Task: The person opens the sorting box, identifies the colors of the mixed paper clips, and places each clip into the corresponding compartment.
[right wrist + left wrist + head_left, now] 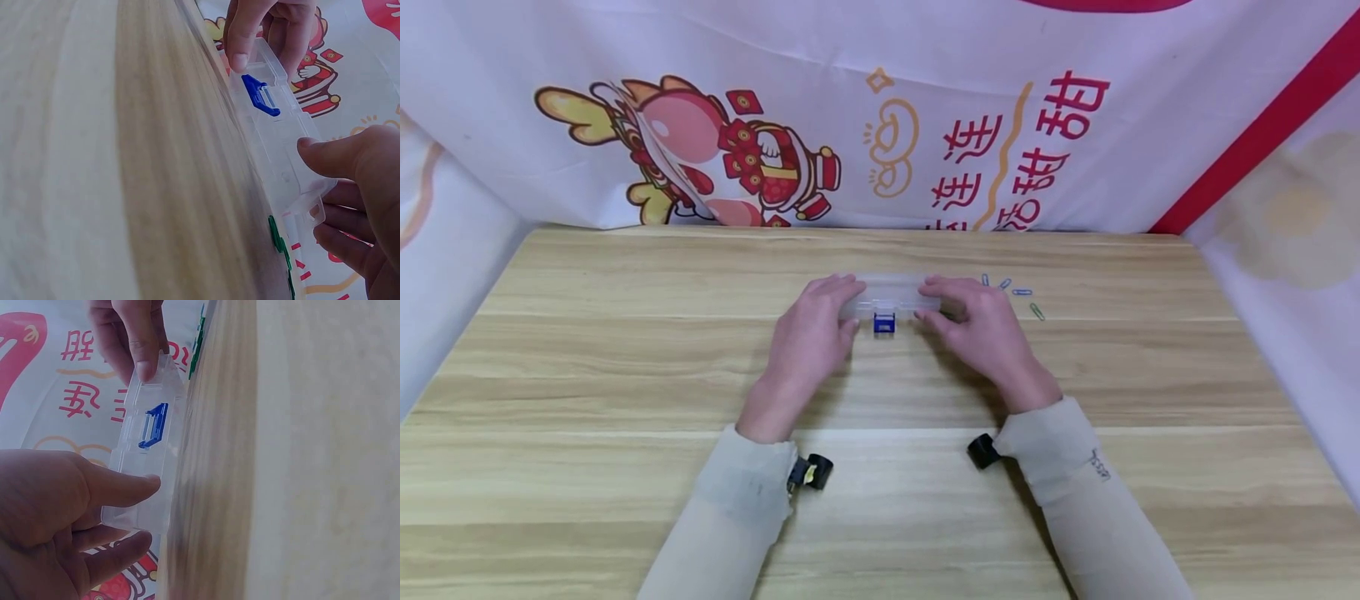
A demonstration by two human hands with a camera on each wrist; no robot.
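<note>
Translucent plastic is showing between a person's two hands: a long box (891, 290) is lying left to right at the far part of the worktop (880, 517). From where I'm standing, the left hand (811, 333) is gripping its left end and the right hand (988, 329) its right end. On each, the fingers are curving around the box, parted from the thumb by its thickness, with the thumb pressing the near face. A blue latch (884, 323) is sitting midway between both thumbs. Just right of the right hand, blue paper clips (1022, 292) and a green paper clip (1037, 312) are lying scattered.
</note>
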